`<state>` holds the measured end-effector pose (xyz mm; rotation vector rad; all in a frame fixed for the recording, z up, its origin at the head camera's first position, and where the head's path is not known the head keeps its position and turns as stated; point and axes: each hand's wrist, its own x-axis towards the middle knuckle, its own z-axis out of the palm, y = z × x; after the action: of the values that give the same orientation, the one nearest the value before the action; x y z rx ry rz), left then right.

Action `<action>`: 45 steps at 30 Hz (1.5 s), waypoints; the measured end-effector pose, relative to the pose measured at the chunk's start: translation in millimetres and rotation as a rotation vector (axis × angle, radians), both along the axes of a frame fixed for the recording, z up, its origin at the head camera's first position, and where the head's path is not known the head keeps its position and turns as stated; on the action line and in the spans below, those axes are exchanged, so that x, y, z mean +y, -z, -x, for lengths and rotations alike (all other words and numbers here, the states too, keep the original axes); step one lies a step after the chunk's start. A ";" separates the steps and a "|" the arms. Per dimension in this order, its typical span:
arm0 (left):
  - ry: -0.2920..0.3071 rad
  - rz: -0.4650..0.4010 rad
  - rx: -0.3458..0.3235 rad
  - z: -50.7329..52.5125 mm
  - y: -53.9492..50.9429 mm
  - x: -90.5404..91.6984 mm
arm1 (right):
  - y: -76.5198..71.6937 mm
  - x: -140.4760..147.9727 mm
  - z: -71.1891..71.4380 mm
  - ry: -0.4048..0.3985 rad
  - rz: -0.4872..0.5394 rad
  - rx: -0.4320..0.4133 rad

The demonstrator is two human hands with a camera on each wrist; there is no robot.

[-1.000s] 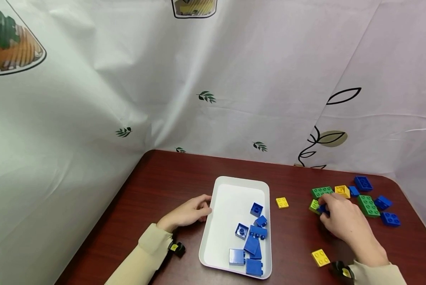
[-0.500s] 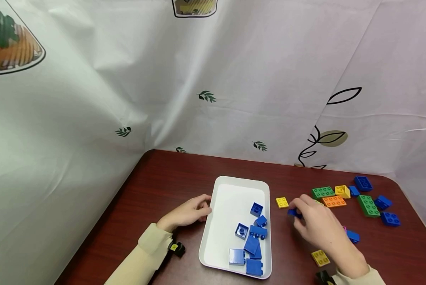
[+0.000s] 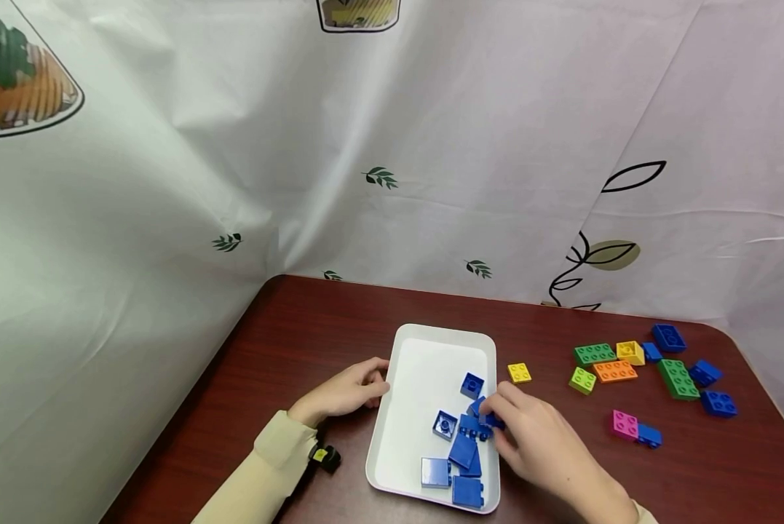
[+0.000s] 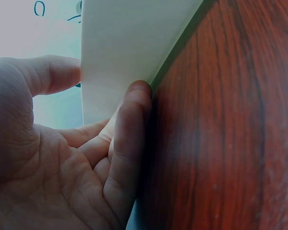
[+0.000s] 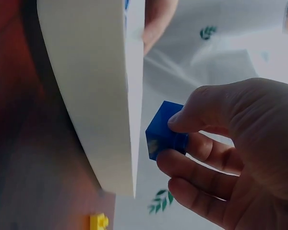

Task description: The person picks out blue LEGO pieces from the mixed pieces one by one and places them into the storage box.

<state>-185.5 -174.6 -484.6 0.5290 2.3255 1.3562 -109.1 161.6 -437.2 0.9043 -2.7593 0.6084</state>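
A white tray (image 3: pixel 421 364) lies on the table with several blue bricks (image 3: pixel 436 472) in it, mostly along its right side and near end. At its left side, my left hand (image 3: pixel 339 393) holds the wall, thumb at the rim and curled fingers against the outside, as the left wrist view shows. My right hand (image 3: pixel 542 444) pinches a small blue brick (image 5: pixel 163 129) between thumb and fingers. In the head view this brick is over the tray's right edge, partly hidden by the fingers and close to other blue bricks.
A yellow brick (image 3: pixel 519 372) lies right of the tray. Farther right are a lime brick (image 3: pixel 582 380), an orange brick (image 3: pixel 615 371), green bricks (image 3: pixel 678 378), a pink brick (image 3: pixel 624 424) touching a blue one (image 3: pixel 649 435), and more blue bricks (image 3: pixel 718 403). A patterned sheet (image 3: pixel 431 182) hangs behind.
My right hand has carried the small blue brick leftward from the loose pile to the tray's right edge. The left hand and the tray have stayed put.
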 end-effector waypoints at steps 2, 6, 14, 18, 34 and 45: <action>0.003 0.005 0.002 0.2 0.1 -0.1 | 2.0 -4.8 -2.6 -0.023 0.000 -0.002; 0.003 0.006 0.004 0.3 0.0 -0.1 | 5.3 -13.5 -8.2 -0.062 0.004 -0.025; 0.000 -0.012 0.001 0.1 0.7 0.1 | 7.1 -25.4 -17.4 -0.158 -0.011 -0.011; 0.001 -0.017 0.000 0.5 1.5 0.2 | 3.6 -26.8 -20.4 -0.172 -0.058 -0.084; 0.014 0.008 0.008 1.0 2.4 -0.4 | -3.2 -16.2 -13.3 -0.067 -0.080 -0.036; 0.012 0.016 0.013 2.0 4.1 -0.5 | -7.5 15.7 7.1 0.085 -0.076 -0.012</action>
<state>-187.6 -175.1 -488.7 0.5482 2.3380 1.3316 -116.1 177.3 -429.7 0.7952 -2.8323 0.5000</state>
